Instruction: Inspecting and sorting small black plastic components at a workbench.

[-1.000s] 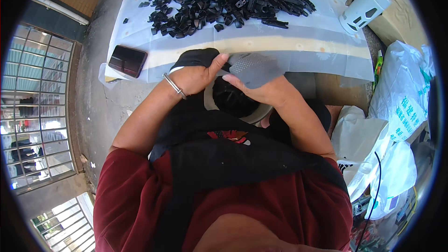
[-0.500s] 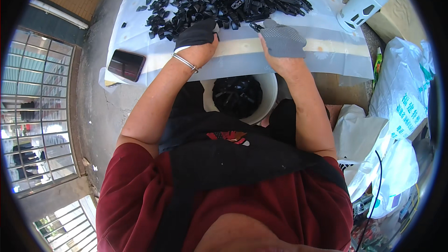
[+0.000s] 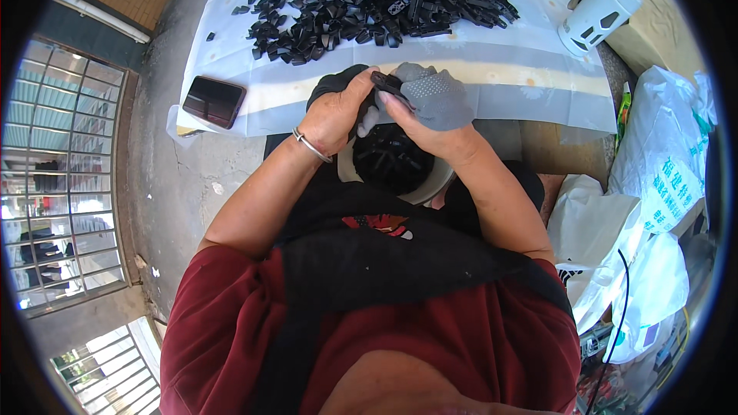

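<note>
My left hand (image 3: 338, 107), in a dark glove that leaves the thumb bare, and my right hand (image 3: 434, 104), in a grey dotted glove, meet at the near edge of the table. Between them they grip a small black plastic part (image 3: 390, 87), both thumbs pressed along it. Its far side is hidden by the fingers. Just below my hands stands a pale bucket (image 3: 442, 184) with black parts (image 3: 392, 157) inside. Beyond them, a wide heap of black plastic pieces (image 3: 369, 4) covers the far part of the table.
The table has a white flowered cover (image 3: 530, 81). A dark phone (image 3: 214, 101) lies at its left edge, and a white tumbler (image 3: 600, 11) stands at the far right. White plastic sacks (image 3: 665, 146) crowd the right side. A barred window (image 3: 61, 177) is at the left.
Both hands have drawn back from the edge of the heap toward me and come together above the bucket. The black part that was at my right fingertips is now between both hands.
</note>
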Motion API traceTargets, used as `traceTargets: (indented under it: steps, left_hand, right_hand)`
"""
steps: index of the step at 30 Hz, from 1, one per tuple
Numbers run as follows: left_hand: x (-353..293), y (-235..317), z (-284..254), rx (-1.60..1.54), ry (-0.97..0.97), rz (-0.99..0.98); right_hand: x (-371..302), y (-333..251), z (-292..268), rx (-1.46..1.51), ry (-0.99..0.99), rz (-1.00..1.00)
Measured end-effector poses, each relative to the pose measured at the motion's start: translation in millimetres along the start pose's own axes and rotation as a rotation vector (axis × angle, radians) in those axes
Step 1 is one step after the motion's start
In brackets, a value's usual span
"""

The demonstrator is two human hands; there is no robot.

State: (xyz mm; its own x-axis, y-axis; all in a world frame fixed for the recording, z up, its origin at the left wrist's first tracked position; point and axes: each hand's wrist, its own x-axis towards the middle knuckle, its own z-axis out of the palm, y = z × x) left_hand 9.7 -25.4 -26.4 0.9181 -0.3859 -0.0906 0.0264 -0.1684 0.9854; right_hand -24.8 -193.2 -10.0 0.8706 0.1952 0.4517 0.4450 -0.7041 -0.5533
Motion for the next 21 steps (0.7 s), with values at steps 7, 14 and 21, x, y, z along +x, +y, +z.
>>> traceTargets:
  steps: [7, 14, 21]
  left_hand:
    - [5.4, 4.1, 1.8, -0.138, 0.056, -0.009]
    - [2.8, 17.6, -2.3, 0.068, 0.009, 0.069]
    - [1.4, 18.4, 0.0, 0.508, 0.055, 0.224]
  right_hand:
    - [-2.4, 3.2, -2.4, 0.103, 0.145, -0.092]
    - [-7.8, 5.4, -10.3, -0.195, 0.089, -0.179]
    - [-6.8, -2.0, 14.7, -0.277, 0.074, -0.161]
